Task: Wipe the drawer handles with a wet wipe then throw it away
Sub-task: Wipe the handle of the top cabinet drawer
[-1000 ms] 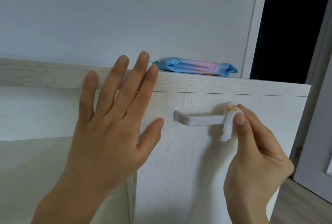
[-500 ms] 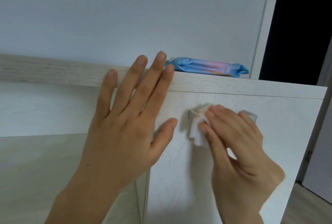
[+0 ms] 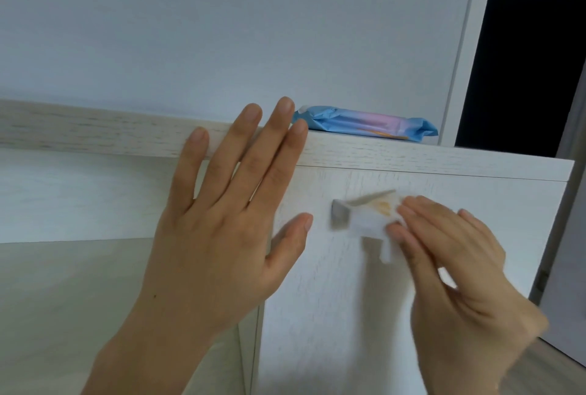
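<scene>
A silver bar handle [image 3: 339,216] is mounted on the white wood-grain drawer front [image 3: 317,315]; only its left end shows. My right hand [image 3: 456,271] pinches a white wet wipe [image 3: 371,220] with an orange-brown stain and holds it wrapped over the handle's middle and right part. The hand and wipe are motion-blurred. My left hand [image 3: 222,230] lies flat with straight, spread fingers against the cabinet's front, its fingertips reaching the top edge, just left of the handle.
A blue and pink wet-wipe pack [image 3: 364,123] lies on the cabinet top [image 3: 95,131] near the wall. A dark open doorway [image 3: 532,46] is at the right. An open shelf recess [image 3: 63,299] sits left of the drawer.
My right hand slid the wipe from the handle's right end to its left end, then back toward the middle, uncovering the left end. My left hand stays flat on the cabinet.
</scene>
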